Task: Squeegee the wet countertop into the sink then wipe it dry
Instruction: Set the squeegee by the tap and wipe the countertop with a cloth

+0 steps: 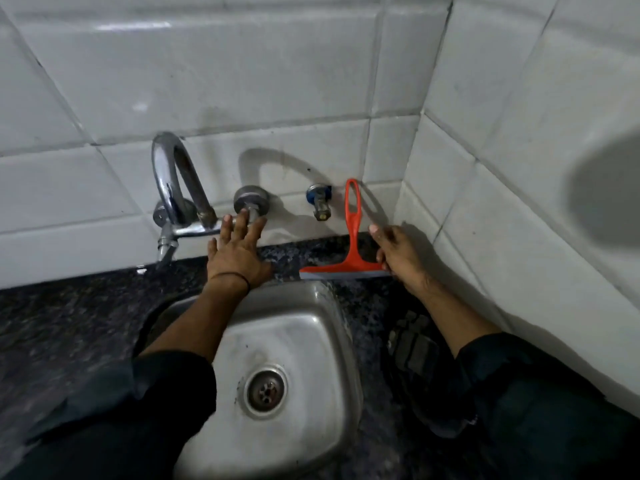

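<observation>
A red squeegee (353, 237) with a grey rubber blade stands on the dark speckled countertop (69, 323) behind the steel sink (322, 327), its handle leaning up against the white tiled wall. My right hand (398, 254) is beside the blade's right end, fingers touching or loosely curled at it; whether it grips is unclear. My left hand (239, 251) is spread flat with fingers apart, reaching over the sink's back rim toward the tap valve (251, 202), fingertips at it. The sink basin looks empty, its drain (266, 389) in view.
A chrome swan-neck faucet (173, 188) juts from the wall at the left, spout over the counter edge. A second small valve (320, 202) sits left of the squeegee handle. A dark cloth or scrubber (412, 344) lies on the counter right of the sink. Tiled walls form a corner at the right.
</observation>
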Demonstrator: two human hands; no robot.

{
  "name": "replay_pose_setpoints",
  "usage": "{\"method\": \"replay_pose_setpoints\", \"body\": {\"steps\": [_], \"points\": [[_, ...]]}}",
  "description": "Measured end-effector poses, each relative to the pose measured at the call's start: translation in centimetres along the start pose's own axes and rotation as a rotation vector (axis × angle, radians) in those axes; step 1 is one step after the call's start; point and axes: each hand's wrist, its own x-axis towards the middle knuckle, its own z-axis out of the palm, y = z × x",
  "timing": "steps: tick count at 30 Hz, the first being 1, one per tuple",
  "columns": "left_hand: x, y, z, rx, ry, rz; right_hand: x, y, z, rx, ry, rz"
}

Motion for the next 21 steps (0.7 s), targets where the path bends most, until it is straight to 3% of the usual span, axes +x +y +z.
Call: {"method": "replay_pose_setpoints", "body": {"steps": [5, 9, 11, 15, 17, 21], "points": [[-1.2, 1.4, 0.8, -0.027, 0.015, -0.061, -6.2, 3.0, -3.0, -0.119, 0.040, -0.086], [-5.1, 5.3, 4.1, -0.113, 0.204, 0.109, -12.2, 6.0, -5.3, -0.607, 0.204, -0.284], [-8.1, 7.9, 7.0, -0.115, 0.128, 0.196, -14.6, 7.6, -5.7, -0.796, 0.212, -0.355], [-13.7, 12.1, 12.7, -0.028, -0.215, 0.305, -17.3, 10.6, -5.6, -1.063, -0.017, -0.185], [-15.4, 12.6, 14.7, 0.024, -0.313, 0.315, -18.0, 11.8, -5.7, -1.061, -0.069, -0.178], [-16.9, 12.0, 17.0, 0.010, -0.321, 0.309, -18.4, 12.7, -5.8, -1.086, -0.092, -0.217]]}}
